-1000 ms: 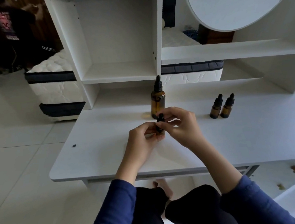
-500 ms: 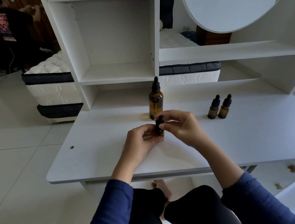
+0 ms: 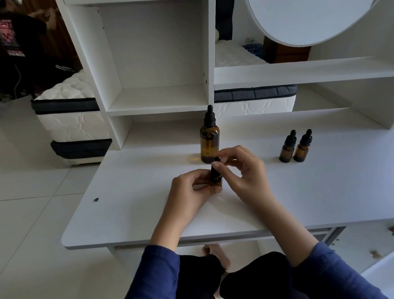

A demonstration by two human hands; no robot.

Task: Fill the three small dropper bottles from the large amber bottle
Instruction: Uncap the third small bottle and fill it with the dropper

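Observation:
The large amber bottle (image 3: 210,141) stands capped with its black dropper at the middle back of the white table (image 3: 125,214). Just in front of it, my left hand (image 3: 192,192) grips the body of one small dropper bottle (image 3: 215,177), held upright just above the tabletop. My right hand (image 3: 242,171) pinches that bottle's black dropper cap from above with thumb and forefinger. Two more small amber dropper bottles (image 3: 296,146) stand capped side by side to the right.
A white shelf unit (image 3: 156,58) rises at the table's back edge, with a round white panel (image 3: 309,6) upper right. A mattress (image 3: 71,116) lies behind on the floor. Another person (image 3: 8,46) sits far left. My knees are under the table's front edge.
Both hands stay on the small bottle. My right fingers have shifted on the cap, as in a twist. The bottle itself has hardly moved.

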